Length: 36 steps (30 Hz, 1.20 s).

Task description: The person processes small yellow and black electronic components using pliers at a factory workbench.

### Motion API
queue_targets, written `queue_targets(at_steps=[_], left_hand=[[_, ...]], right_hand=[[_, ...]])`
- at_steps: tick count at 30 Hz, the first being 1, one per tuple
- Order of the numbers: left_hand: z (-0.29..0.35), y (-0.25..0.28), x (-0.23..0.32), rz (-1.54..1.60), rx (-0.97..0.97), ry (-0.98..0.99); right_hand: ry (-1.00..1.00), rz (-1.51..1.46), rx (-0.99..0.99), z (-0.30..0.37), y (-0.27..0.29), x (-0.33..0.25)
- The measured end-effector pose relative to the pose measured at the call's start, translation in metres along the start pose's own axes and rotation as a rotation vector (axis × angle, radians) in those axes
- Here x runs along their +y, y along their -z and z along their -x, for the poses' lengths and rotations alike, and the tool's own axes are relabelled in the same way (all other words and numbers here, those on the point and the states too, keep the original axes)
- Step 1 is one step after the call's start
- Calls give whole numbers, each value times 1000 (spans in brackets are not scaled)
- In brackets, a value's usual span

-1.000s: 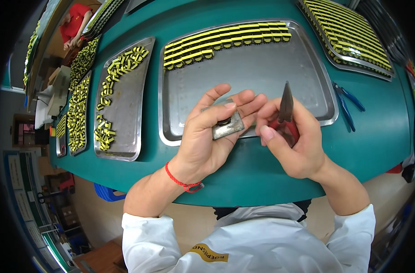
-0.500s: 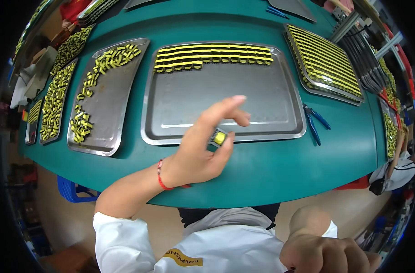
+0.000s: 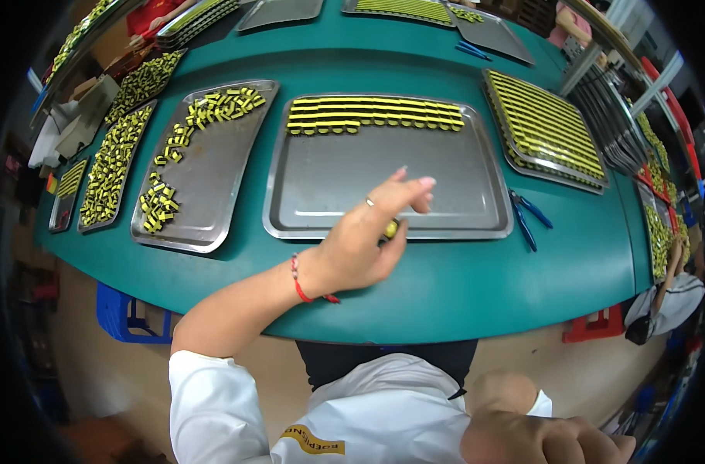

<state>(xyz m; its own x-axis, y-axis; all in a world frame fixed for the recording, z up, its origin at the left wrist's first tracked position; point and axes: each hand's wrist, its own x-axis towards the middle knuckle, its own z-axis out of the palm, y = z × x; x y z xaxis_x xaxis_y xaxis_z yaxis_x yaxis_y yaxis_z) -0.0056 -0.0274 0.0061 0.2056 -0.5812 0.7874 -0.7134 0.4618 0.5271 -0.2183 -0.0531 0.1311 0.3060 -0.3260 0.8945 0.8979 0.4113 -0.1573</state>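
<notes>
My left hand [image 3: 372, 232] is over the near edge of the middle metal tray [image 3: 321, 174]. Between its thumb and curled fingers is a small yellow-and-black component [image 3: 390, 229], mostly covered by the hand. Along the tray's far side, matching components [image 3: 376, 112] stand in tight rows, the nearest row only partly filled from the left. Close to the camera at the lower right, my right hand [image 3: 550, 442] shows its knuckles, with the fingers curled in. Whatever those fingers hold, if anything, is hidden.
Left of the middle tray lies another tray [image 3: 206, 170] with loose components. A filled tray stack [image 3: 550, 127] stands at the right, with blue-handled cutters [image 3: 529, 216] near it. A blue stool [image 3: 132, 313] and a red stool [image 3: 592, 325] stand below the table edge.
The view has shifted. My left hand has turned over more, so the component in it shows less. My right hand remains curled at the lower right.
</notes>
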Motion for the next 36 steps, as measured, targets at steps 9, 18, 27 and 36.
queue_targets(at_steps=[9, 18, 27, 36], left_hand=[[-14, 4, 23, -22, 124, 43], [44, 6, 87, 38, 455, 412], [50, 5, 187, 62, 484, 230], [10, -41, 301, 326, 236, -66]], right_hand=[[-195, -310, -82, 2, -1, -25], [-391, 707, 288, 86, 69, -59], [-672, 1615, 0, 130, 128, -51], [-229, 1886, -352, 158, 148, -79]])
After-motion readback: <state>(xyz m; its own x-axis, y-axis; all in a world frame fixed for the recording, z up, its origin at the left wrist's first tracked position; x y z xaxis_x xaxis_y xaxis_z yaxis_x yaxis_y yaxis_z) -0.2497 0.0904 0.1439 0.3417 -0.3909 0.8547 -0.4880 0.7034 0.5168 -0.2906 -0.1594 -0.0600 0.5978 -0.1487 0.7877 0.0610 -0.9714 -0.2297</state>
